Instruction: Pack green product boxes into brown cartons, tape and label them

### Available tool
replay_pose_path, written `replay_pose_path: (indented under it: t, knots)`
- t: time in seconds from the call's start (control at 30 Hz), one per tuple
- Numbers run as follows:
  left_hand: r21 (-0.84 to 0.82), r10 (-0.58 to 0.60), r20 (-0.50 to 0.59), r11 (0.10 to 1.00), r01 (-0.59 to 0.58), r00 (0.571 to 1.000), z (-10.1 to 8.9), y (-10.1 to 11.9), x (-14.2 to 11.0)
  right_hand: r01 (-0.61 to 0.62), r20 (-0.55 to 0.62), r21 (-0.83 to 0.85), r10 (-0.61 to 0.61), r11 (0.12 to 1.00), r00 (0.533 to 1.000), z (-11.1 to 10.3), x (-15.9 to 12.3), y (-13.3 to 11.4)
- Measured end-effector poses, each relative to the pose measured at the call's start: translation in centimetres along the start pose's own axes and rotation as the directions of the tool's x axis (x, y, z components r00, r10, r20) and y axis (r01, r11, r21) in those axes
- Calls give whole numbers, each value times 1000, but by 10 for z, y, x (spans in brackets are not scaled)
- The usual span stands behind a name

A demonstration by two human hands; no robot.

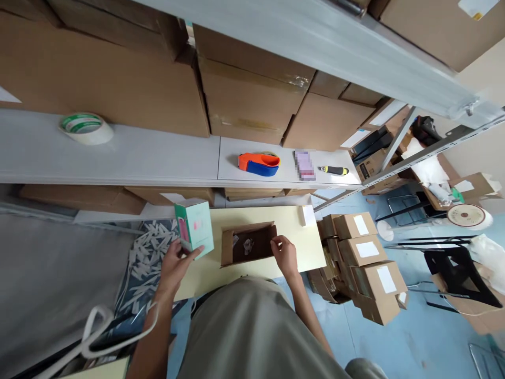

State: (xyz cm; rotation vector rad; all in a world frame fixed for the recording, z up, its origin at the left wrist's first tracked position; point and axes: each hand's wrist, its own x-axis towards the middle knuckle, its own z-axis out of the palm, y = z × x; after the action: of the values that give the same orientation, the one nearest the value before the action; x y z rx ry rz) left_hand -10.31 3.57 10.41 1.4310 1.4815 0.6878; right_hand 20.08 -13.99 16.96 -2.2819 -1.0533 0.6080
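Note:
My left hand (176, 266) grips a small mint-green box (199, 227) with pink marks, its top end toward the shelf. It is held above the left part of a pale yellow table (236, 213). To its right stands an open cardboard box (227, 247), with some crumpled pale scraps (248, 246) at the bottom. My right hand (284, 256) is at that box's right edge, fingers bent and pinching the rim. A small white box (306, 216) lies at the table's back right corner.
On the shelf (165, 158) ahead are a tape roll (87, 129), an orange and blue tape dispenser (259, 163) and a yellow-black cutter (333, 170). Stacked cartons (365, 250) stand right of the table. A white cable (118, 345) loops near my left forearm.

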Motion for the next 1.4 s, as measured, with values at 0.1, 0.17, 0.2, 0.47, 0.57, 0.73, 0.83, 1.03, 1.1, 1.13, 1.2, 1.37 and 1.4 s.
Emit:
replay_pose_path:
  t: [0.1, 0.17, 0.2, 0.47, 0.57, 0.73, 0.83, 1.03, 1.1, 1.13, 1.2, 1.37, 1.4]
  knots:
    - [-293, 17, 161, 956, 31, 987, 8, 40, -25, 59, 117, 93, -70, 994, 991, 12, 5, -9]
    - [-364, 55, 321, 929, 70, 946, 27, 61, -35, 76, 191, 115, -97, 990, 977, 21, 10, -11]
    - [-396, 94, 371, 916, 66, 924, 39, 68, -39, 80, 209, 103, -101, 991, 973, 24, 11, -9]
    - [-174, 178, 422, 978, -113, 889, 98, 46, -47, -27, 186, 90, 10, 996, 983, 16, 9, 31]
    - [-50, 177, 382, 984, -171, 907, 84, 36, -50, -67, 187, 140, 41, 988, 982, 14, 5, 45]
    - [150, 267, 299, 935, -322, 916, 66, 38, -49, -5, 138, 97, -8, 995, 990, 22, 1, 48]
    - [248, 316, 343, 878, -410, 885, 64, 39, -42, 60, 144, 104, -75, 993, 987, 25, 3, 45]
    - [398, 271, 494, 774, -492, 826, 70, 27, -24, 208, 259, 46, -213, 977, 942, 31, 16, 35]
    - [433, 254, 531, 739, -516, 809, 75, 23, -20, 235, 331, -60, -203, 970, 922, 36, 21, 30]
    - [448, 251, 544, 720, -530, 801, 79, 21, -18, 241, 360, -117, -185, 963, 914, 38, 24, 28]
    - [480, 251, 562, 676, -559, 788, 85, 20, -15, 244, 403, -218, -141, 945, 904, 43, 29, 23]
    - [568, 227, 582, 574, -590, 781, 97, 25, -8, 250, 455, -336, -76, 908, 887, 49, 39, 19]
    - [576, 222, 585, 563, -592, 780, 98, 26, -7, 254, 460, -344, -73, 904, 885, 50, 41, 19]
